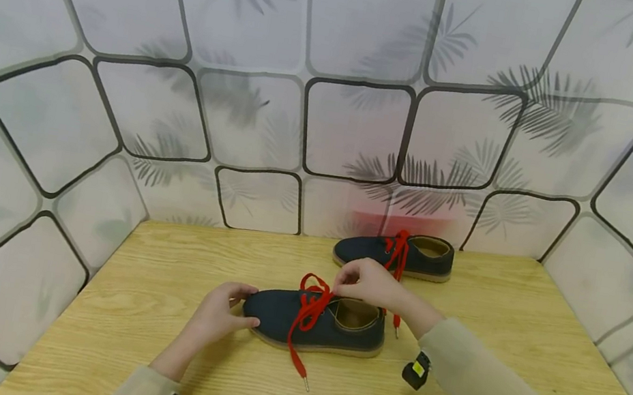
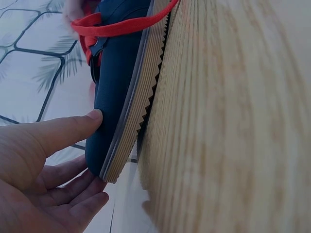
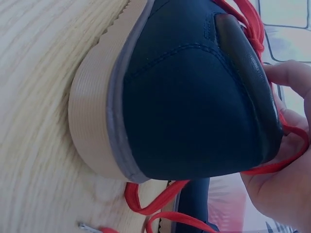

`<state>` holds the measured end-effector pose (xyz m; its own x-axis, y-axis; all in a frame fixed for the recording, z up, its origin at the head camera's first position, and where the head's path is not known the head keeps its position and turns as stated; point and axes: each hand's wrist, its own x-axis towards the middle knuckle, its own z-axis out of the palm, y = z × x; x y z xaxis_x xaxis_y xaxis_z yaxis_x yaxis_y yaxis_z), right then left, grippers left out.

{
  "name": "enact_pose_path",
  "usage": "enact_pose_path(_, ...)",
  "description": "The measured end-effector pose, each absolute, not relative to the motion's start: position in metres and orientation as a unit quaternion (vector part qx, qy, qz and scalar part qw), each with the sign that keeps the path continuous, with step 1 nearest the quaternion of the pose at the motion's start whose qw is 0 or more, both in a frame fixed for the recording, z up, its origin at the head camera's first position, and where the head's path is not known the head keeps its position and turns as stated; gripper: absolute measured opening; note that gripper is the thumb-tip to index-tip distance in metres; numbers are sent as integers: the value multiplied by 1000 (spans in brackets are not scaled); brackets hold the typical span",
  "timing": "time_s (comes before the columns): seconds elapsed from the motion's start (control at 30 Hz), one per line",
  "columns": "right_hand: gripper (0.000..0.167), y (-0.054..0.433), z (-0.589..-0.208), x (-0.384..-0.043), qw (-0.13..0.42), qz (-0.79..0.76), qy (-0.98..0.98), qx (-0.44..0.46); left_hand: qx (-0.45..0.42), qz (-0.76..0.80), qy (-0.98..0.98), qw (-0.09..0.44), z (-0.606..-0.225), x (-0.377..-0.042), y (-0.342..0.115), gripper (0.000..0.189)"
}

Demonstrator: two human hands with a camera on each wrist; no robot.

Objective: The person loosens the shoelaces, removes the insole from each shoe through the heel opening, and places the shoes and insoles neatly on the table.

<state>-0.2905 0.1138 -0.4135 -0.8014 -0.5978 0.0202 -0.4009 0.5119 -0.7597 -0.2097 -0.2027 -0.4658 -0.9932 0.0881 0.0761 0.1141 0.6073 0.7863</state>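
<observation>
A dark blue shoe point(image 1: 273, 315) with a tan ridged sole lies sole-down on the table, toe to the left. My left hand point(image 1: 217, 313) grips its toe; in the left wrist view the thumb presses the upper point(image 2: 119, 73) while the fingers curl round the toe tip. Above the shoe's opening, my right hand point(image 1: 365, 281) pinches the red shoelace point(image 1: 311, 310) beside its looped tangle. One lace end hangs over the near side. In the right wrist view the heel point(image 3: 180, 111) faces the camera, and lace crosses the right palm point(image 3: 282, 184). The pinching fingertips are partly hidden.
A second blue shoe point(image 1: 361, 249) with tied red laces stands behind, near the back wall point(image 1: 260, 199). The wooden table point(image 1: 169, 264) meets patterned walls on the left, back and right. A lace tip point(image 1: 396, 331) lies right of the near shoe's heel.
</observation>
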Motion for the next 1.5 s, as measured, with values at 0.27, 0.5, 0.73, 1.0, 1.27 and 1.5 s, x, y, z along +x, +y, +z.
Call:
enact_pose_path(0.27,11,113,-418,-290,128,-457,851,-226,-56,-444,-894,15,-466,-210,-203,52)
enact_pose_path(0.5,16,114,-420,-289,148,-515,826,-174,-58,-445,-894,18,-467,-210,-203,52)
enact_pose_path(0.73,20,115,-423,-292,152,-549,811,-130,-59,-444,-894,19,-467,-210,-204,53)
enact_pose_path(1.0,18,114,-424,-292,152,-589,789,-85,-60,-442,-895,19,-467,-210,-204,52)
enact_pose_path(1.27,19,118,-420,-291,163,-571,798,-102,-60,-441,-895,18,-468,-209,-203,53)
enact_pose_path(1.5,22,119,-414,-293,147,-525,825,-148,-60,-438,-897,19,-469,-210,-204,53)
